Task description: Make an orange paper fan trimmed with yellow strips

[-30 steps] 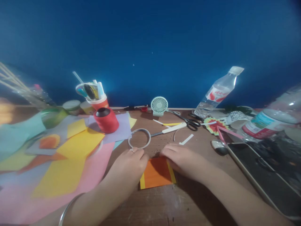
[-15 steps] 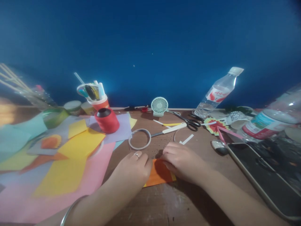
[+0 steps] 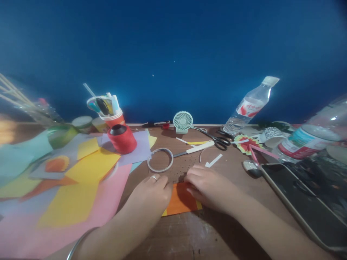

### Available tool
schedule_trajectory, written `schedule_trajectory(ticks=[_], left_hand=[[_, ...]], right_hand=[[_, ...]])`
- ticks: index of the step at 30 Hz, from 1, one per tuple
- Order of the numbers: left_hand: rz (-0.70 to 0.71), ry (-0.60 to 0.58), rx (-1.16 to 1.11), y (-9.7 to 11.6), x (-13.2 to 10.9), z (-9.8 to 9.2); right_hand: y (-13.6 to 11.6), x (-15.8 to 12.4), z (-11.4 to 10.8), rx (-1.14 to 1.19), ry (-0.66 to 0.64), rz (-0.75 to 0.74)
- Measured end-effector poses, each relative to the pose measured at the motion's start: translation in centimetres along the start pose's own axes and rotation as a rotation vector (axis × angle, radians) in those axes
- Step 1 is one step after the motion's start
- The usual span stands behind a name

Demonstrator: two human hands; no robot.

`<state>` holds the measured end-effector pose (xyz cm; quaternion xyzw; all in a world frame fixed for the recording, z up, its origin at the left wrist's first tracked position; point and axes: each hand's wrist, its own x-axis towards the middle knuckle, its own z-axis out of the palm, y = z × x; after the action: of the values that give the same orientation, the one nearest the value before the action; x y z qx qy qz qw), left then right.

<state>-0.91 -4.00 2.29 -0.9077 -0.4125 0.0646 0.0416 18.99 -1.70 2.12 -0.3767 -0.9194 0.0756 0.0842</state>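
Note:
A small sheet of orange paper with yellow side edges lies on the brown table between my hands. My left hand, with a ring on one finger, is closed on the paper's left side. On the far right part of the paper rests my right hand, its fingers curled over the edge. Both thumbs and the exact grip are partly hidden. Just beyond my hands are a roll of clear tape and a white-handled craft knife.
Coloured paper sheets and a red thread spool spread over the left. A pen cup, a mini fan, black scissors and a tilted bottle stand or lie behind. At the right are a phone and a larger bottle.
My left hand has shifted slightly left, showing a little more of the orange paper's left side. My right hand stays on the paper's right part. The whole view has moved slightly.

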Motion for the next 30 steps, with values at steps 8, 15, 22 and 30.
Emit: schedule_trajectory(ticks=[8,15,22,30], left_hand=[[-0.074,0.05,0.088,0.4,-0.5,-0.8],[-0.076,0.078,0.11,0.7,-0.5,-0.6],[-0.051,0.002,0.014,0.3,0.0,0.0],[-0.027,0.095,-0.085,-0.4,0.2,0.3]], right_hand=[[0.2,-0.1,-0.1,0.025,-0.012,0.002],[0.1,-0.1,0.1,0.045,-0.015,0.005],[0.3,-0.1,0.0,0.104,-0.028,0.027],[0.7,-0.1,0.3,0.212,-0.033,0.03]])
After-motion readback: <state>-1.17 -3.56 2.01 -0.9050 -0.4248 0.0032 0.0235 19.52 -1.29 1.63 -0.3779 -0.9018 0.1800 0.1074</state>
